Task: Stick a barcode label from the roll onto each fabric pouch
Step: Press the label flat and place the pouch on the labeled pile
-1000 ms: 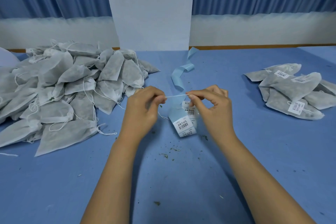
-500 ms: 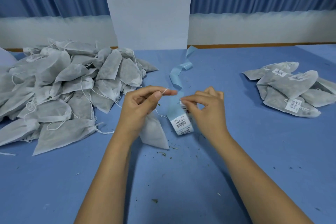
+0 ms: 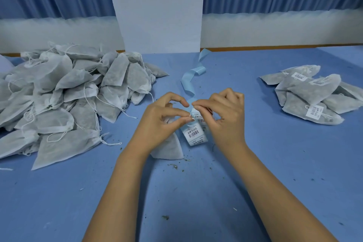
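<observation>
At the table's middle my left hand [image 3: 162,122] and my right hand [image 3: 222,116] meet, both pinching the thin white drawstring [image 3: 190,115] of a grey fabric pouch [image 3: 169,148]. The pouch lies on the blue table under my left hand, its wide end towards me. Just right of it lies the strip of barcode labels [image 3: 193,133] on pale blue backing, partly hidden by my right hand. The peeled blue backing tape [image 3: 189,82] curls away behind the hands.
A big heap of unlabelled grey pouches [image 3: 64,94] fills the left of the blue table [image 3: 196,192]. A smaller pile of labelled pouches [image 3: 312,94] lies at the right. A white panel [image 3: 157,10] stands behind. Dark crumbs dot the table near the pouch.
The hands, first apart with the string taut between them, have closed together. The pouch has come down from behind my left hand onto the table.
</observation>
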Available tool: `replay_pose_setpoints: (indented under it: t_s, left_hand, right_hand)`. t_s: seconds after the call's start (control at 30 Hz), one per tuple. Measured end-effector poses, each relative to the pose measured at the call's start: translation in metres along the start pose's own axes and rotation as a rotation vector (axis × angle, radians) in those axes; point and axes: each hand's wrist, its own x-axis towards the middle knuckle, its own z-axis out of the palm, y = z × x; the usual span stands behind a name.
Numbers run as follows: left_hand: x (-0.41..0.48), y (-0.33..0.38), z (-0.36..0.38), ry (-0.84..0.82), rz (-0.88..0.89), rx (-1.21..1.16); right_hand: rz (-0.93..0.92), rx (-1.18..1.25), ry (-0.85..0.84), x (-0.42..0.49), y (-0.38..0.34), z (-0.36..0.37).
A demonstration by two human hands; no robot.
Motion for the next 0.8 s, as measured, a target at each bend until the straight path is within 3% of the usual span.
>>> replay_pose_setpoints:
  t_s: [0.17,0.37,0.8]
  left_hand:
    - [0.001,0.006,0.003,0.161,-0.041,-0.138]
    - [0.000,0.006,0.005,0.294,-0.032,-0.113]
    - [0.001,0.009,0.006,0.318,-0.174,-0.229]
  right_hand:
    - [0.286,0.182,-0.067,-0.001,-0.004,0.003]
    - [0.397,0.296,-0.193,-0.004,-0.008,0.007]
    - [0.322,0.302,-0.250,-0.004,-0.011,0.006]
